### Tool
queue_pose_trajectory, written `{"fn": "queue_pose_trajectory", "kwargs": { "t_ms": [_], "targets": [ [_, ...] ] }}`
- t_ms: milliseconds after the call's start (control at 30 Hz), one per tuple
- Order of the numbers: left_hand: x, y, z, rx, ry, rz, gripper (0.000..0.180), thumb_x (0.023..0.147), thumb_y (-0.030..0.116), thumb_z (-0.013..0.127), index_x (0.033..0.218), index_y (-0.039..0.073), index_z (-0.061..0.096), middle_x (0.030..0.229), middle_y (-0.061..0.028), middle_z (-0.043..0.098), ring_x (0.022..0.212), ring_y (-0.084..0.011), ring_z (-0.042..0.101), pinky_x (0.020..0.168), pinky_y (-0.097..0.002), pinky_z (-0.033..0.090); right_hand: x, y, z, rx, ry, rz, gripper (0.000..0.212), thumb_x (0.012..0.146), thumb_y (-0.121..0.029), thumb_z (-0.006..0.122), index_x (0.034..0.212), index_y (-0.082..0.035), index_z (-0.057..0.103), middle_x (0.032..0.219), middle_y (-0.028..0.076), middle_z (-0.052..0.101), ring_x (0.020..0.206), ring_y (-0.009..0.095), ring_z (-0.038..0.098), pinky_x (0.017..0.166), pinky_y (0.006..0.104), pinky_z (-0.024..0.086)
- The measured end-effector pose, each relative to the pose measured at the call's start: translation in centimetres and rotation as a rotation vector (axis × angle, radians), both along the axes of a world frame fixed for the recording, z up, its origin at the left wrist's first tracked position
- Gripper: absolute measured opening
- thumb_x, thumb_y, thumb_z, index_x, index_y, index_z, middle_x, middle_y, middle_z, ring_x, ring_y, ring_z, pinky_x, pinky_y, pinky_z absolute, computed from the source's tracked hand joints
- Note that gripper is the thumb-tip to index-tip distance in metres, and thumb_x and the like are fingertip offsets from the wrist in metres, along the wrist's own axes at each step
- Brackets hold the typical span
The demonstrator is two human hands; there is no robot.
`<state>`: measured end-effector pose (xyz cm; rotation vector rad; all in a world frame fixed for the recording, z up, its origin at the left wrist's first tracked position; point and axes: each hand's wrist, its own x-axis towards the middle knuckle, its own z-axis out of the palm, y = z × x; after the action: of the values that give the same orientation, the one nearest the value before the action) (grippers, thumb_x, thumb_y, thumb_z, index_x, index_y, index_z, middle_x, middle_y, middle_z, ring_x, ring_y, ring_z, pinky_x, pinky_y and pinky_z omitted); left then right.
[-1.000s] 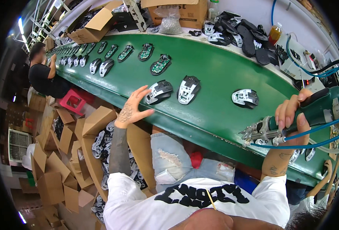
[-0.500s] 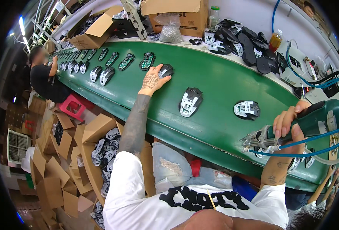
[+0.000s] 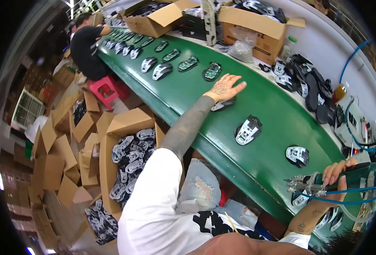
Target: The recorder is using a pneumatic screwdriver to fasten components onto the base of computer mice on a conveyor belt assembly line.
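Fingers (image 3: 231, 78) of the L hand (image 3: 222, 90) are stretched out over the bench, thumb set apart from the rest, nothing visible btwn them. I see that hand at a white-and-black computer mouse (image 3: 224, 105), partly hidden under the wrist; can't tell if they touch. R hand (image 3: 338, 172), at far R, has its fingers clamped round a green powered screwdriver (image 3: 366, 175), metal nozzle (image 3: 306, 186) pointing L, blue hoses (image 3: 353, 202) running off R. Below the nozzle I've got a partly covered mouse (image 3: 300, 199). Btwn the hands, on the green bench (image 3: 277, 114), sit a middle mouse (image 3: 248, 130) and a right-hand mouse (image 3: 297, 156), well apart. Further L, circuit-board bases (image 3: 212, 71) run in a row, w/ silver-and-black mice (image 3: 162, 71) on their near side. Along the far edge: cardboard box (image 3: 251, 40), clear bag (image 3: 241, 51) of small bits, heap of black parts (image 3: 311, 87). Near L, open carton (image 3: 128, 121) of mouse shells (image 3: 132, 157). Co-worker (image 3: 87, 53) in black, far L, on a pink stool (image 3: 105, 89).
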<state>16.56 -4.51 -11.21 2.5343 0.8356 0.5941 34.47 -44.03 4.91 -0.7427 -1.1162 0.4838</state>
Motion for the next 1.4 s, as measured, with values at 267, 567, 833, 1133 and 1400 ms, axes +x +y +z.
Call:
{"fn": "queue_pose_trajectory", "kwargs": {
  "t_ms": [267, 567, 833, 1133, 1400],
  "targets": [
    [-16.6, 11.9, -1.0, 0.683, 0.084, 0.858, 0.076, 0.06, 0.043, 0.075, 0.119, 0.005, 0.046, 0.118, -0.0195, 0.048, 0.11, -0.0351, 0.044, 0.095, -0.0422, 0.036, -0.5, -0.5, 0.2, -0.033, -0.008, -0.086, 0.039, 0.081, -0.018, 0.063, 0.104, -0.002, 0.036, 0.059, 0.004, 0.044, 0.046, 0.013, 0.045, 0.045, 0.0248, 0.038],
    [-10.3, 8.6, 0.1, 0.147, -0.338, 0.581, 0.082, 0.061, 0.043, 0.079, 0.115, -0.007, 0.043, 0.108, -0.0231, 0.051, 0.101, -0.0339, 0.05, 0.09, -0.0388, 0.041, -1.3, 0.9, -0.2, 0.001, 0.015, -0.242, 0.037, 0.081, -0.019, 0.062, 0.102, -0.003, 0.035, 0.06, 0.003, 0.044, 0.046, 0.012, 0.045, 0.046, 0.0229, 0.037],
    [-1.1, 8.1, -1.0, 0.047, 0.139, 0.632, 0.077, 0.068, 0.051, 0.068, 0.125, 0.004, 0.043, 0.117, -0.0185, 0.048, 0.112, -0.0353, 0.045, 0.091, -0.0461, 0.039, -1.4, 0.8, -0.2, -0.054, -0.013, -0.179, 0.043, 0.081, -0.022, 0.066, 0.103, -0.005, 0.034, 0.062, 0.004, 0.048, 0.048, 0.013, 0.048, 0.048, 0.0242, 0.041],
    [-6.1, 6.1, 2.2, 0.076, 0.505, 0.126, 0.073, 0.065, 0.035, 0.069, 0.122, -0.001, 0.042, 0.114, -0.0274, 0.048, 0.106, -0.0392, 0.052, 0.09, -0.0401, 0.045, -0.7, -0.4, 0.0, -0.092, -0.021, -0.19, 0.042, 0.082, -0.023, 0.065, 0.103, -0.004, 0.034, 0.062, 0.004, 0.048, 0.047, 0.013, 0.047, 0.047, 0.0235, 0.04],
    [-9.6, 4.7, 2.8, 0.091, 0.633, 0.114, 0.083, 0.063, 0.04, 0.068, 0.129, -0.002, 0.038, 0.122, -0.0237, 0.045, 0.114, -0.0395, 0.045, 0.095, -0.0414, 0.041, -0.8, 0.3, 0.4, -0.109, -0.07, -0.218, 0.039, 0.083, -0.021, 0.061, 0.104, -0.004, 0.034, 0.063, 0.004, 0.047, 0.052, 0.013, 0.049, 0.052, 0.0247, 0.041]
  ]
}}
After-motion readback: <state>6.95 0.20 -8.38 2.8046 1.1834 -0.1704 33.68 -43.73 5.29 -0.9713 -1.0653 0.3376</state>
